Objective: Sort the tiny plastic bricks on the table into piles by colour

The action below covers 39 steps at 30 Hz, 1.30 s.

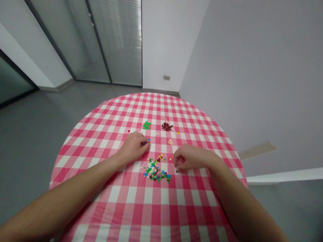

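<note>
With the mixed pile of small plastic bricks [155, 170] on a pink gingham tablecloth [151, 208] as reference, the left hand [133, 147] pinches beyond the pile, the right hand [189, 158] curls just right of it, any held brick cannot be confirmed, and a green brick cluster [146, 125] and dark red brick cluster [167, 126] lie farther beyond.

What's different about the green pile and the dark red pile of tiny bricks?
The green pile is bright green, but the dark red pile is a deep brownish red. From where the person sits, the green pile is on the left and the dark red pile is on the right. Both are small heaps of tiny bricks, each a single colour, on the pink-checked tablecloth.
</note>
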Tool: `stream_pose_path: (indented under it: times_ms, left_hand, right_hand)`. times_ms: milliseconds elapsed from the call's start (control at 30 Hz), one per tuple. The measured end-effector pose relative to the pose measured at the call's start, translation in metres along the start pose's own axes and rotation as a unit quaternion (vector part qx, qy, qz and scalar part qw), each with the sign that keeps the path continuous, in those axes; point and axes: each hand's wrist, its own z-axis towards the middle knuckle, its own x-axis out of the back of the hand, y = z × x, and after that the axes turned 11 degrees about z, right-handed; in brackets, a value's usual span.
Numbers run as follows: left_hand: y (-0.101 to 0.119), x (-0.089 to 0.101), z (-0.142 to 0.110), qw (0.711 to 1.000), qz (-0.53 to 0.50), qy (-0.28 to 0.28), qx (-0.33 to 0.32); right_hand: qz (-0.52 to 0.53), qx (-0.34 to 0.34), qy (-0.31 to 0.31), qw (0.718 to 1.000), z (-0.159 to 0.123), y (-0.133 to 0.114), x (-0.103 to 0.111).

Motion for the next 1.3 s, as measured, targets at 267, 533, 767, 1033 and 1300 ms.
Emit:
stream_pose_path:
  times_ms: [267, 533, 767, 1033, 1300]
  left_hand:
    - [-0.001, 0.0, 0.0, 1.0, -0.003, 0.005, 0.008]
    - [0.0, 0.001, -0.001, 1.0, -0.008, 0.015, 0.012]
    - [0.0, 0.001, -0.001, 1.0, -0.014, 0.009, 0.011]
    - [0.0, 0.002, -0.001, 1.0, -0.019, 0.008, 0.01]
    - [0.003, 0.005, -0.001, 1.0, -0.025, 0.003, 0.012]
  right_hand:
    - [-0.09, -0.025, 0.009, 0.996, 0.007, -0.015, -0.016]
    - [-0.036, 0.074, 0.072, 0.994, 0.011, -0.008, -0.013]
    - [0.022, 0.014, 0.43, 0.902, 0.043, 0.034, -0.003]
    - [-0.058, 0.018, 0.418, 0.906, 0.072, 0.062, -0.002]
    - [-0.067, 0.03, 0.436, 0.897, 0.064, 0.067, -0.001]
